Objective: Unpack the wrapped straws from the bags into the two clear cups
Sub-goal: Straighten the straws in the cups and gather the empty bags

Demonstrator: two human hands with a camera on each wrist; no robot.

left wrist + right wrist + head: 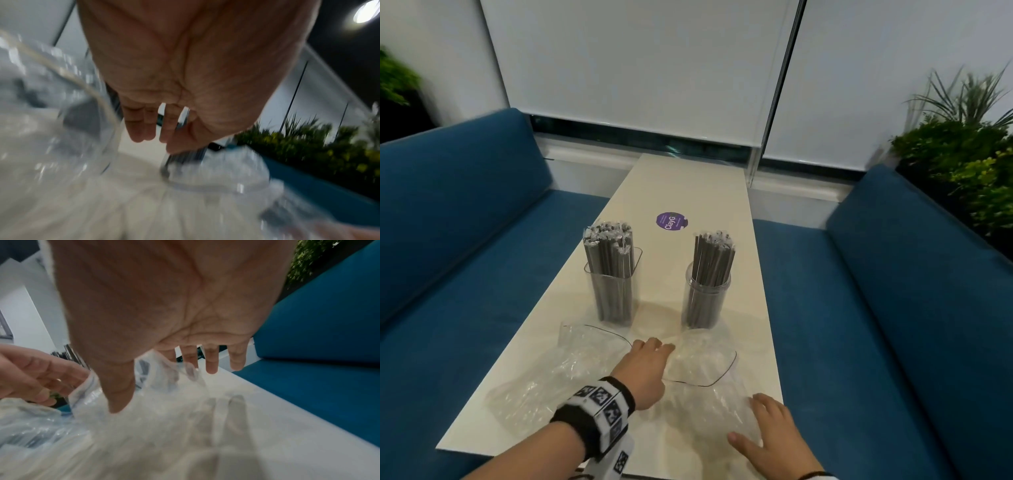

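Two clear cups stand mid-table, each packed with grey wrapped straws: a square left cup [613, 301] with its straws [609, 253] and a round right cup [705, 301] with its straws [714, 257]. Two crumpled clear bags lie in front of them, the left bag [551, 377] and the right bag [709, 370], and no straws show in either. My left hand [654, 353] reaches between the bags, its relaxed fingers [141, 129] at the right bag's mouth. My right hand [753, 421] hovers with spread fingers [211, 363] over that bag's near end [164, 426], holding nothing.
The narrow white table [688, 185] runs away from me, with a purple round sticker [671, 222] beyond the cups. Blue sofa seats [465, 240] flank both long sides. Green plants [962, 154] stand at the far right. The near table edge is just under my wrists.
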